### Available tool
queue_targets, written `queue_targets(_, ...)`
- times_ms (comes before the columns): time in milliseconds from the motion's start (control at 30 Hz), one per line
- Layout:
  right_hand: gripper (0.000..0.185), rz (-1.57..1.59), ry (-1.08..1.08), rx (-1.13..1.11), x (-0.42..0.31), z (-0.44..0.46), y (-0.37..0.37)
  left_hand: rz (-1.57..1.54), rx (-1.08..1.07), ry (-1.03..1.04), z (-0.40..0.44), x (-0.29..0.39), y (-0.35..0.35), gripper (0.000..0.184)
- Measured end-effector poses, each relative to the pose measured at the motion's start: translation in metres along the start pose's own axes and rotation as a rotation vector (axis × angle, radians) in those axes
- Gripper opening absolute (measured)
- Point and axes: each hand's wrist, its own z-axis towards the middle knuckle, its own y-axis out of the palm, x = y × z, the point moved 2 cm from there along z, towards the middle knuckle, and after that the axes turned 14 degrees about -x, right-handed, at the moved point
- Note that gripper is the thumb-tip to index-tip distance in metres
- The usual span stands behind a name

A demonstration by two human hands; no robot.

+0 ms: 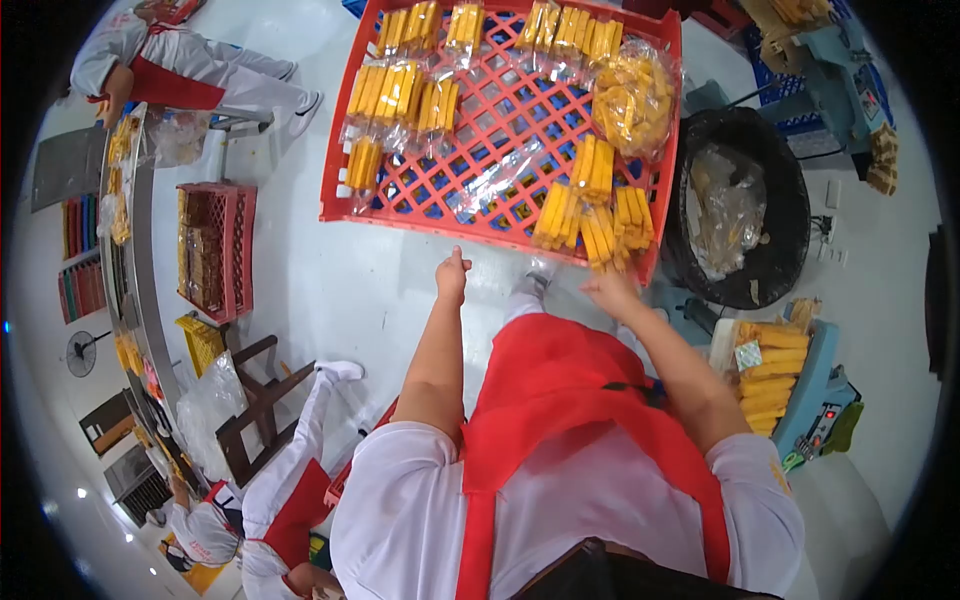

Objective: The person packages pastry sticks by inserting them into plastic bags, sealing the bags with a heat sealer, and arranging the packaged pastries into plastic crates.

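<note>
A red plastic crate (450,226) with a lattice bottom is in front of me, holding several clear packets of yellow sticks. My left hand (455,278) is just below its near edge, holding nothing, with a finger stretched out and the others partly curled. At the crate's near right corner, my right hand (612,291) has its fingers closed at the lower end of a packet of yellow sticks (598,236). More packets (592,168) lie around that one. A flat, clear plastic bag (498,180) rests on the lattice. A large clear bag of yellow pieces (633,100) fills the right side.
A black bin (790,215) with plastic waste stands right of the crate. Yellow sticks (772,375) are stacked beside a blue machine (815,400) at the right. Another red crate (232,250) is at left. Co-workers in red aprons (190,80) are by a long counter (140,250).
</note>
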Motion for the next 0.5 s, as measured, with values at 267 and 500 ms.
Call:
queue_targets(267, 0.03, 0.306, -0.147, 0.127, -0.021, -0.029, 0.015, -0.573, -0.044, 0.229, 0.114, 0.087, 0.006, 0.037)
queue_targets(500, 0.032, 0.695, -0.169, 0.083, -0.019, -0.045, 0.015, -1.063, 0.037, 0.235, 0.211, 0.128, 0.007, 0.045)
